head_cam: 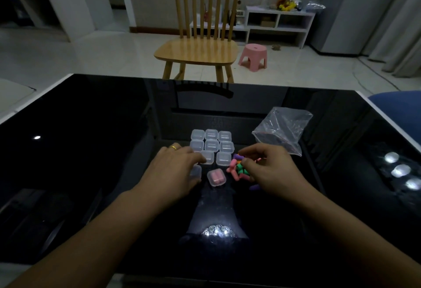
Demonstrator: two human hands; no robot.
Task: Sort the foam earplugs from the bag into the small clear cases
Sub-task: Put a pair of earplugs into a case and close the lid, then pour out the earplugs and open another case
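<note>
Earplugs (237, 169) lying piled on table (91, 151); right hand (271, 169) fingers curling into pile, grip unclear; left hand (175, 169) fingers resting straight on clear cases (211, 146).

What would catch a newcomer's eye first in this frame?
Probably the bright heap of earplugs under the right hand, vivid against the dark glossy table. Just left of it sits one closed case with pink plugs inside, in front of a block of clear cases whose near-left corner the left hand covers. An empty-looking plastic bag lies behind the right hand.
</note>
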